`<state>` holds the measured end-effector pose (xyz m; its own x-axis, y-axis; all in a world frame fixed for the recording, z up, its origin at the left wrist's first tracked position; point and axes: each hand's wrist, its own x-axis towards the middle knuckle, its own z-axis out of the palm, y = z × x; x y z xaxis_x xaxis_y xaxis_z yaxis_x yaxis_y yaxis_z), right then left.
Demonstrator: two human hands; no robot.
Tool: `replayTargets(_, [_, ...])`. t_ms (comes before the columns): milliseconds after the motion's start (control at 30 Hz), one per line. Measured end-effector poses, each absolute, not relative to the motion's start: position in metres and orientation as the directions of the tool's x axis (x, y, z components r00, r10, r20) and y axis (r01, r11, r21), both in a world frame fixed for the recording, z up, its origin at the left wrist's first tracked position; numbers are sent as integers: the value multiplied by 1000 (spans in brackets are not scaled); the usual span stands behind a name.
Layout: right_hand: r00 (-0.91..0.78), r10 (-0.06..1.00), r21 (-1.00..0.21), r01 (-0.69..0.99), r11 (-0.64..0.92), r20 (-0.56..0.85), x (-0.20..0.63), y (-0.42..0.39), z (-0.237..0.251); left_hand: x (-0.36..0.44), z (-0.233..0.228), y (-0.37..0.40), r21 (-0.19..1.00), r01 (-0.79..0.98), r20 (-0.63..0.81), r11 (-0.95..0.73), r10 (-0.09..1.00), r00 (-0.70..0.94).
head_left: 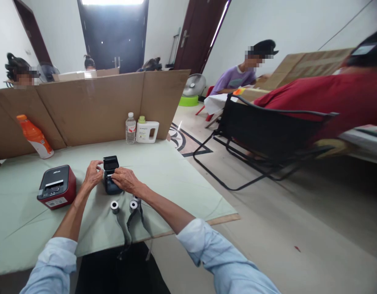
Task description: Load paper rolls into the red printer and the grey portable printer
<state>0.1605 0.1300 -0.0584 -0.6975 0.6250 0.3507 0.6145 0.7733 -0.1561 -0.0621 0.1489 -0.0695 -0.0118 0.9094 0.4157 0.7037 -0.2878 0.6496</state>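
Here the small black printer (pixel 111 176) sits between both hands on the counter (pixel 176 179), lid up. The left hand (pixel 92 174) grips its left side; the right hand (pixel 125 179) rests curled over its right.

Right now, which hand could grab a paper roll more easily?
Probably the right hand. It rests on the small black printer, just above the paper rolls. The left hand is at the printer's far side, nearer the red printer.
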Motion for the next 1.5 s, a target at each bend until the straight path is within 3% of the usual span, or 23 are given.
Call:
replayTargets(200, [-718,601,-148,591,793,351,161,127,-61,-59,-75,166,793,554,329,-253,944,-39])
replayTargets(533, [-746,597,-134,586,799,295,163,119,-59,-68,-79,119,591,670,379,-449,888,260])
replayTargets(900, [-748,606,-126,597,793,272,162,116,-57,-69,-90,94,604,690,309,-398,916,257])
replayTargets(1067, [-762,587,-149,569,809,273,163,115,-60,-68,-99,84,552,751,301,-362,927,225])
replayTargets(1200, [-759,562,-219,517,827,329,176,121,-68,-64,-101,78,552,751,319,-362,924,210])
replayTargets(1300, [-667,634,-297,560,773,392,193,130,-75,-63,-100,75,549,745,337,-379,916,218])
replayTargets(1500, [-676,693,-381,589,712,250,212,143,-90,-62,-103,73,534,756,362,-378,911,200])
